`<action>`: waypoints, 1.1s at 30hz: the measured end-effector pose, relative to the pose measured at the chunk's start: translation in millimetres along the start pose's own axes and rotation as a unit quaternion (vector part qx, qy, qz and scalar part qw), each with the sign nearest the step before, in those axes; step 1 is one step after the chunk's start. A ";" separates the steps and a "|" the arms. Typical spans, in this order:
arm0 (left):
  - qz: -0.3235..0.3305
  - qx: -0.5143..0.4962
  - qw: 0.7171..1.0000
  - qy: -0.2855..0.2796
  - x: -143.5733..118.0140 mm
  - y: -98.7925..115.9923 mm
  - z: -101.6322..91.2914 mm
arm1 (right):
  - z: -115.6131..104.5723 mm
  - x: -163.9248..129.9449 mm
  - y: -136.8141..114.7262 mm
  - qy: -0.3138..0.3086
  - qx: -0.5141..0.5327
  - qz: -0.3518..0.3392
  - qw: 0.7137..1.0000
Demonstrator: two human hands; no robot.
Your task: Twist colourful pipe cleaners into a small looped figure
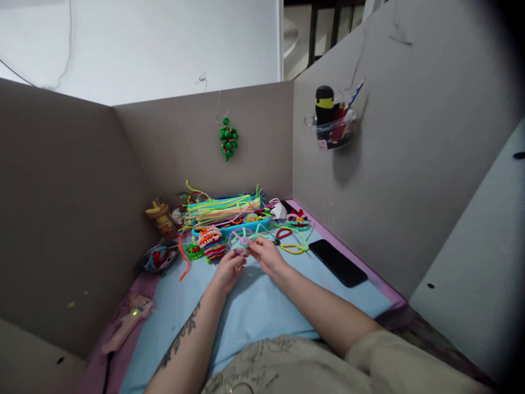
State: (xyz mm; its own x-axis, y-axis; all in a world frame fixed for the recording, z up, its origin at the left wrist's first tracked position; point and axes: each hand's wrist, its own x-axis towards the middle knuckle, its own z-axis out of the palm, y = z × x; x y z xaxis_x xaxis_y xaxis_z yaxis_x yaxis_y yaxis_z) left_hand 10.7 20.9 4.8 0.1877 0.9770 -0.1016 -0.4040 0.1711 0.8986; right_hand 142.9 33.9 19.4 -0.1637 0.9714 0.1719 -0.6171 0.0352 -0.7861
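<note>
Both of my hands meet over a light blue mat (pixel 254 306) inside a cardboard-walled booth. My left hand (pixel 229 270) and my right hand (pixel 266 255) pinch a small pipe-cleaner piece (pixel 243 241), a ring of pink, purple and green loops around a purple centre. Just behind it sits a blue tray (pixel 229 229) heaped with neon pipe cleaners (pixel 221 208). Coiled multicoloured pipe-cleaner shapes (pixel 211 243) lie left of the piece.
A black phone (pixel 338 262) lies right of my hands. A pink glue gun (pixel 129 320) rests at the near left, a dark dish (pixel 158 258) of scraps behind it. A green and red ornament (pixel 228 138) hangs on the back wall; a clear holder (pixel 334 128) is on the right wall.
</note>
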 end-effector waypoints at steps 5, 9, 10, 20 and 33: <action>-0.013 -0.044 0.999 -0.027 3.0 -2.9 -3.6 | 0.4 0.0 2.1 0.006 0.004 0.004 1.000; -0.022 -0.069 0.997 -0.031 6.8 -5.7 -7.6 | -0.3 0.1 5.3 -0.006 -0.001 0.001 1.000; -0.026 -0.075 0.996 -0.031 7.6 -5.9 -8.4 | -0.6 0.3 6.2 -0.010 -0.009 -0.003 1.000; -0.072 -0.099 0.992 -0.003 10.5 -4.4 -12.0 | -3.8 3.0 11.0 -0.007 -0.074 -0.026 0.997; -0.087 -0.096 0.992 0.014 6.9 3.4 -9.9 | -3.0 2.7 7.2 -0.003 -0.056 -0.020 0.998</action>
State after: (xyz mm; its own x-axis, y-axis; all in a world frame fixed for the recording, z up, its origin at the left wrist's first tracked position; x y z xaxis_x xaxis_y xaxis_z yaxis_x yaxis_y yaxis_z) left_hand 1.8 29.6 2.9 0.2460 0.9335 -0.2610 -0.5307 0.3550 0.7696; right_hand 140.3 37.5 12.4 -0.1462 0.9673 0.2074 -0.5332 0.0995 -0.8401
